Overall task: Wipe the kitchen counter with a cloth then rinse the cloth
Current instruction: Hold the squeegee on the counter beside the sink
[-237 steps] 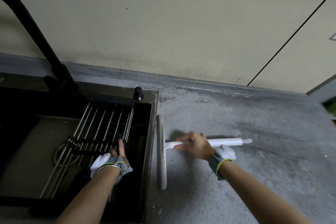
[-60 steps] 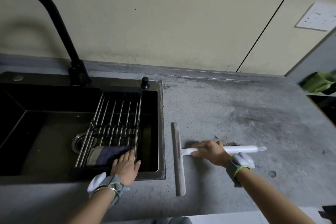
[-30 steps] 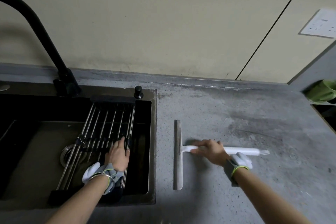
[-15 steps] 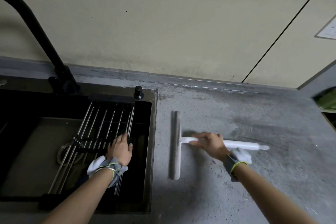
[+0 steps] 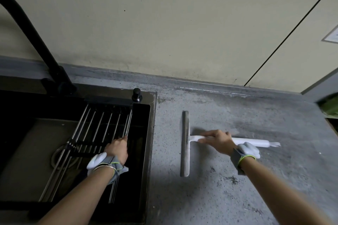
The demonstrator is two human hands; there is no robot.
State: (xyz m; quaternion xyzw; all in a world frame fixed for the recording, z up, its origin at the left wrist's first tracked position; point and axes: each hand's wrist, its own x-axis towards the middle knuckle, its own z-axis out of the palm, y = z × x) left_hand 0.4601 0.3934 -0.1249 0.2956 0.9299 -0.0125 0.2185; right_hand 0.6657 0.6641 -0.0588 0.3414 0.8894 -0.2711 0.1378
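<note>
The worktop [image 5: 228,188] is being scraped: the squeegee [image 5: 185,144] handle is gripped by the right hand [image 5: 218,141]. At nine o'clock, the left hand [image 5: 117,149] rests on the rack [image 5: 102,128], grip unclear. No cloth is seen (it must be found next).

dim, wide-angle bowing, blurred forearms
</note>
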